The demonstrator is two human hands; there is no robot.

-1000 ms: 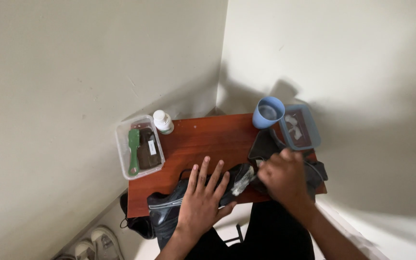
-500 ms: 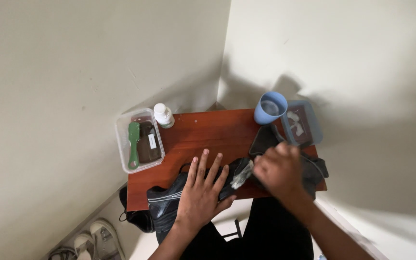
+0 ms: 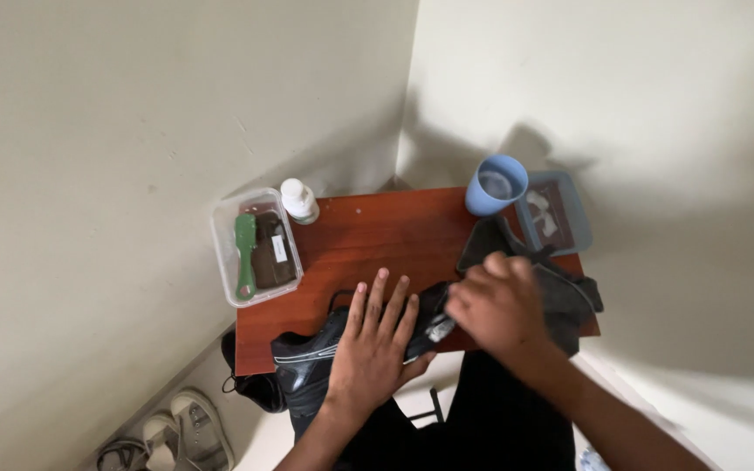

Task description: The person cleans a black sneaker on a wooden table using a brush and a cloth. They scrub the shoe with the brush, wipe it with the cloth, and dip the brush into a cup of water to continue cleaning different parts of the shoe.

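Two hands on a black shoe (image 3: 311, 362) at desk's (image 3: 368, 240) front edge: left hand (image 3: 379, 342) pressed flat, fingers spread; right hand (image 3: 501, 310) curled, gripping dark cloth (image 3: 565, 296).

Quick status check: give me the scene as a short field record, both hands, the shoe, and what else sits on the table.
left hand: flat, fingers spread, pressing on the black shoe
right hand: closed around a dark grey cloth at the shoe's far end
shoe: lies on its side at the near edge of the red-brown table
blue cup: upright at the far right edge
clear box: at the left edge, holding a green brush
white bottle: beside the box
grey lid: next to the cup
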